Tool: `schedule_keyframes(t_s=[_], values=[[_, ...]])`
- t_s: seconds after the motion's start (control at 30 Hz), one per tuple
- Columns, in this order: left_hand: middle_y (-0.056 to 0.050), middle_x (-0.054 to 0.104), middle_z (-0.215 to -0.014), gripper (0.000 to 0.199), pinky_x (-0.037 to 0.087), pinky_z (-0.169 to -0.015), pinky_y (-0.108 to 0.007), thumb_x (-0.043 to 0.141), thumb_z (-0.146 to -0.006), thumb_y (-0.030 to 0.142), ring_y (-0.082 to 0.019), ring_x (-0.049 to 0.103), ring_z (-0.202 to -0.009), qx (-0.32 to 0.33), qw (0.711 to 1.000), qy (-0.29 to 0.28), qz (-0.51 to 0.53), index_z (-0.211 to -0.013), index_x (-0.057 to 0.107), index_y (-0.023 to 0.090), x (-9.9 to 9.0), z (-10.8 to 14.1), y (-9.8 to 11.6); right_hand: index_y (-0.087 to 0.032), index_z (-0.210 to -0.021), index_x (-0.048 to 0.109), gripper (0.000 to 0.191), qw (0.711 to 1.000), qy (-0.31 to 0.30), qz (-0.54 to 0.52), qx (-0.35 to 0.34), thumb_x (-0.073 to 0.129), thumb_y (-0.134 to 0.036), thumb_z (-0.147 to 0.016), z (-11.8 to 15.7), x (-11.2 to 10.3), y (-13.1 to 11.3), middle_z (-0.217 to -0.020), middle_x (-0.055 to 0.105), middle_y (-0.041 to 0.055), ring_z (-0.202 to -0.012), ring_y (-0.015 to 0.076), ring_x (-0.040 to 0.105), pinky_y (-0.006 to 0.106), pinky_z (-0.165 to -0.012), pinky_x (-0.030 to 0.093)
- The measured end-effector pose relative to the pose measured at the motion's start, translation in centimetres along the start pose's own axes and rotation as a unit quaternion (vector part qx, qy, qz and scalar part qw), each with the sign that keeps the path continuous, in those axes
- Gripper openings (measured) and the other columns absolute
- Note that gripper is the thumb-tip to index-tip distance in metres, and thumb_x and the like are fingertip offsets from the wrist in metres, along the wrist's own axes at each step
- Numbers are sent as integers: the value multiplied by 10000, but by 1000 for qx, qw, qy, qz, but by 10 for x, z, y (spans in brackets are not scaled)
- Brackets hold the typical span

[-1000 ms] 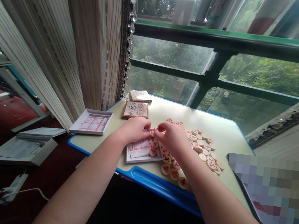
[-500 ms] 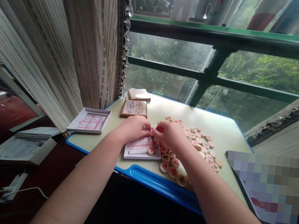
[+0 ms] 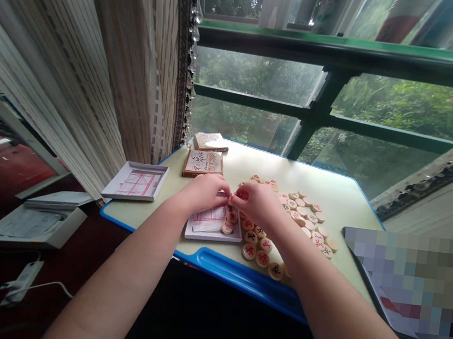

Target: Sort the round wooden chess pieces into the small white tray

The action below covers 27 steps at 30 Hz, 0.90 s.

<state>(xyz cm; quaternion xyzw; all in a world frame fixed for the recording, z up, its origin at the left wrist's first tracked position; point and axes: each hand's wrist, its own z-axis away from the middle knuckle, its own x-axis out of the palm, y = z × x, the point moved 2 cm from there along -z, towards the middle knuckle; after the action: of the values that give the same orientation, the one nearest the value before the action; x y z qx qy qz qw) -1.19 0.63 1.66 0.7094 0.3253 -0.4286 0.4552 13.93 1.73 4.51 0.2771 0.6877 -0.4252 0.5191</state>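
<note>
My left hand (image 3: 208,190) reaches over the far side of a shallow white box (image 3: 212,237), fingers curled and tips close together; what they grip is hidden. Opposite it, my right hand (image 3: 259,200) has thumb and fingers pinched at a small round Chinese chess piece, mostly covered, by the box's far right corner. Inside the box lie a folded paper board (image 3: 210,220) with red lines and a few wooden pieces (image 3: 227,227) along the right side. Many more Chinese chess pieces (image 3: 262,258), with red or black characters, spread beneath and beyond my right forearm.
Another white box part (image 3: 152,200) with a red-lined sheet sits on the table's left corner. Two printed boxes (image 3: 203,164) lie farther back. A blue tray groove (image 3: 234,274) runs along the near edge. On the right is a dark-edged flat object (image 3: 363,263), partly pixelated.
The white box has shifted slightly left, and the pieces in it with it. My hands stay almost in place, fingertips a little closer together at the box's far right corner.
</note>
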Motion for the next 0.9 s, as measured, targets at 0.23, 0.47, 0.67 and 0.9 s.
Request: schedule_keyframes(t_s=[0.23,0.47,0.67,0.9], values=[[-30,666,-841,118,462,-740,-277,591,-733,199,-183,607,-819,-14,999,10,27,-791,693,196,-3,1,0,-212,-818,714,218,1000,24,7,-8,570,-369,-769,0,5,4,-784,707,36,-725,170,613,250,-592,401],[-13,689,-781,177,463,-652,-242,519,-703,118,-159,617,-734,-59,997,15,55,-791,657,186,-4,2,-6,-245,-865,725,284,995,46,76,-47,479,-383,-831,1,17,0,-1045,661,44,-889,188,602,283,-715,442],[-14,695,-784,170,469,-650,-242,518,-699,128,-162,627,-733,-59,996,15,61,-780,654,187,-4,1,-7,-193,-900,733,315,992,38,103,-58,465,-353,-857,0,18,-2,-1026,660,87,-950,217,578,297,-774,445],[-13,698,-790,192,481,-664,-248,516,-695,116,-164,632,-741,-58,997,14,57,-792,664,191,-2,0,-11,-196,-963,699,267,995,47,69,-62,499,-339,-858,0,16,0,-978,659,89,-908,206,577,282,-747,436]])
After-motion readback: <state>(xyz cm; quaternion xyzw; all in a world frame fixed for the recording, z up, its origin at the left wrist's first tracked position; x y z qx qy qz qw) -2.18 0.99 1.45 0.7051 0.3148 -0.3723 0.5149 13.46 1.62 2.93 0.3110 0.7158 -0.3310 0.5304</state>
